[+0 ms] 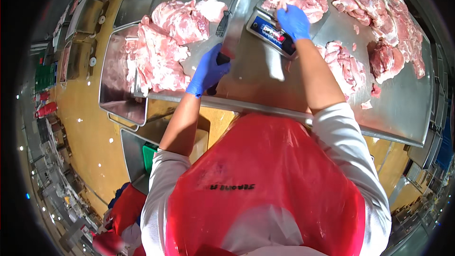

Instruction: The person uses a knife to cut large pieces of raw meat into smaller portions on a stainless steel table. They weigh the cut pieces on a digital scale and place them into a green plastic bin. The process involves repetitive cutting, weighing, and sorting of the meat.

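Observation:
My left hand, in a blue glove, is closed round the black handle of a long knife. Its blade points away from me over the metal table. My right hand, also gloved in blue, has its fingers curled at the near edge of a piece of raw meat. That meat rests on a small digital scale, partly behind the hand. Just left of the blade lies a black-handled tool whose kind I cannot make out.
Raw meat is heaped on the left, partly over a metal tub. Other cuts and a larger pile lie on the right. A metal bin stands below the table's edge. Someone in red is at lower left.

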Tool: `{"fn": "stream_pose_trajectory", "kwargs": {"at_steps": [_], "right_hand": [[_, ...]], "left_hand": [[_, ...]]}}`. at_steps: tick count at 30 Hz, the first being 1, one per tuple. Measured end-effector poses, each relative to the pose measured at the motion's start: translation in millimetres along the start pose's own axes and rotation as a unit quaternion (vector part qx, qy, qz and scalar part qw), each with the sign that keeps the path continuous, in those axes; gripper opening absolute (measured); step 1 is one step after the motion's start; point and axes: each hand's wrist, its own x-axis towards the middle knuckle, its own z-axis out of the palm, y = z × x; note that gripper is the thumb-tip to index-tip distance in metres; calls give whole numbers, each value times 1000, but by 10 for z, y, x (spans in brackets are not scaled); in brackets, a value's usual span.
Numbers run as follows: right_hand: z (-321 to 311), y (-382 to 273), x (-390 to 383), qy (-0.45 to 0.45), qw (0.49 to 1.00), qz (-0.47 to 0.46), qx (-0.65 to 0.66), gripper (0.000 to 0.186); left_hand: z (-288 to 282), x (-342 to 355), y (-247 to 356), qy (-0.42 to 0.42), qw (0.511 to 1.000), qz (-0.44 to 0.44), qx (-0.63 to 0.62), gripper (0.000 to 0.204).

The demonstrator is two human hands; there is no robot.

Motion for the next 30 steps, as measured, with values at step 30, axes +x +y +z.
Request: {"fn": "stream_pose_trajectory", "kwargs": {"at_steps": [30], "right_hand": [[-2550, 440, -217, -172, 977, -121, 20, 34]], "left_hand": [[558, -301, 17, -48, 956, -74, -278, 70]]}}
